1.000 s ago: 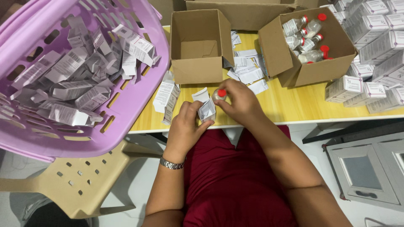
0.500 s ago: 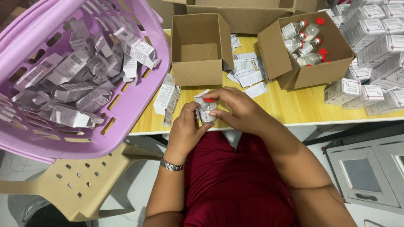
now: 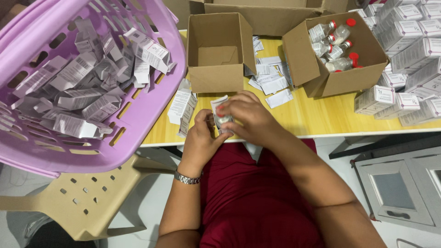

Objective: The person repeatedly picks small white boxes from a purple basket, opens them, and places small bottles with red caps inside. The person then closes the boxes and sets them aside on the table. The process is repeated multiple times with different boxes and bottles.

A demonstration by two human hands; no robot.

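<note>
Both hands grip one small carton (image 3: 219,109) just before the empty box (image 3: 219,50): left hand (image 3: 202,138) beneath, right hand (image 3: 245,115) closed over its upright top.

One head-worn camera looks steeply down, close over the hands, lap and yellow table (image 3: 321,115) edge.

Free strip: bare yellow wooden counter (image 3: 321,115) along its near edge, lower right of centre.
Left: large lilac slotted plastic basket (image 3: 151,115) walls off that side.
Behind: empty open brown cardboard box (image 3: 216,78) and brown cardboard box of red-capped vials (image 3: 349,78).
Right: stacked white cartons (image 3: 404,69).
</note>
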